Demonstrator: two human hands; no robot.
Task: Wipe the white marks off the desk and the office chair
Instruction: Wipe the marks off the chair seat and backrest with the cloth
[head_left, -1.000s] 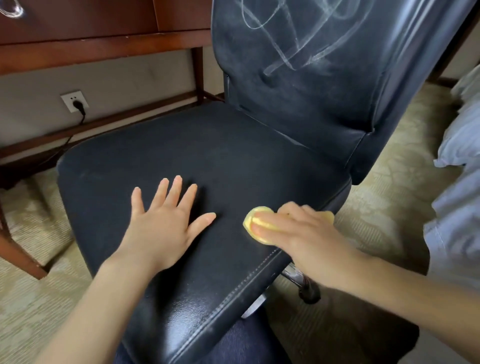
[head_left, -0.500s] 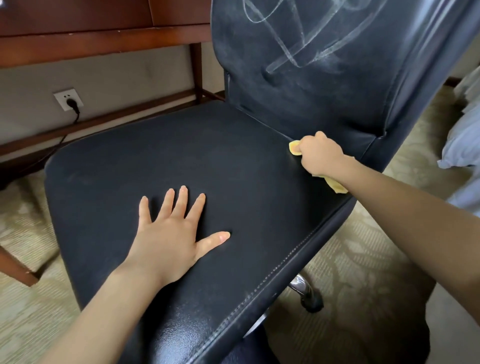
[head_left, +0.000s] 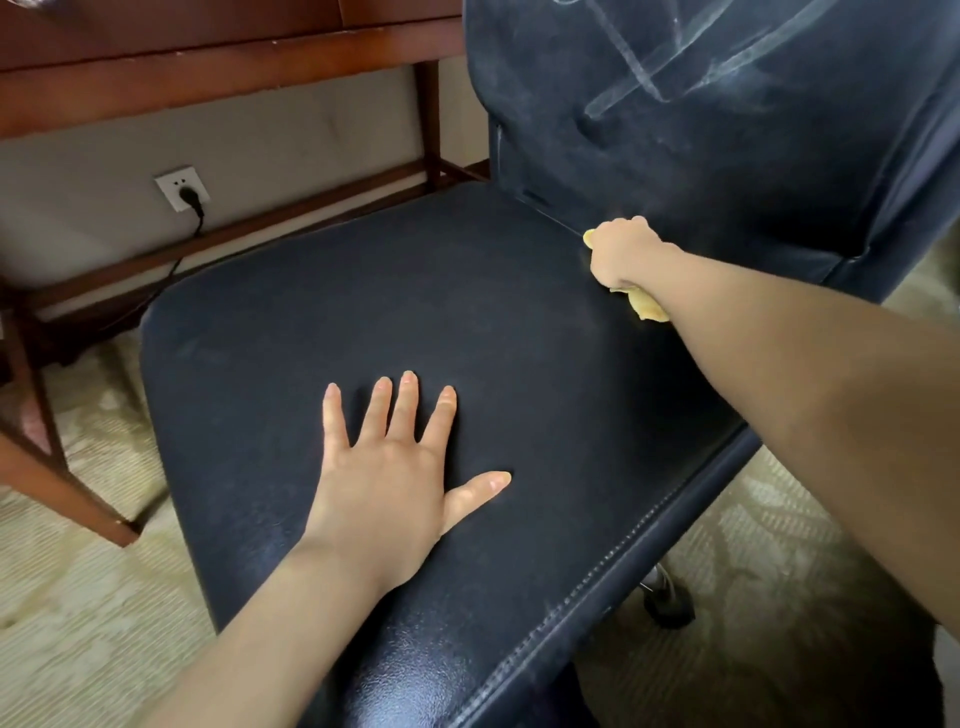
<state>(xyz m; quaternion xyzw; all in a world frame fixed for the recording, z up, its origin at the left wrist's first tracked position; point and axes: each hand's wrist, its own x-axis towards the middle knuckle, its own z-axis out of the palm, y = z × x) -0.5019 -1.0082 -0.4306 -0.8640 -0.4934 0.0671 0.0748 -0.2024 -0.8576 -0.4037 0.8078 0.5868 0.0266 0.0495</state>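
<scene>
Office chair (head_left: 363, 312) stands beside the wooden desk (head_left: 208, 67), white marks (head_left: 639, 73) scrawled across its backrest. Since 1 second ago the right hand (head_left: 621, 254) has carried the yellow cloth (head_left: 647, 307) from the seat's front edge to the crease where seat meets backrest, below the marks. Its fingers (head_left: 621, 228) are curled around the cloth, arm stretched forward. The left hand (head_left: 395, 483) has stayed flat on the seat, fingers (head_left: 405, 400) spread wide, palm down.

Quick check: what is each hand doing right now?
Left hand: open, fingers spread flat on the chair seat.
Right hand: closed around the yellow cloth, at the back of the seat.
</scene>
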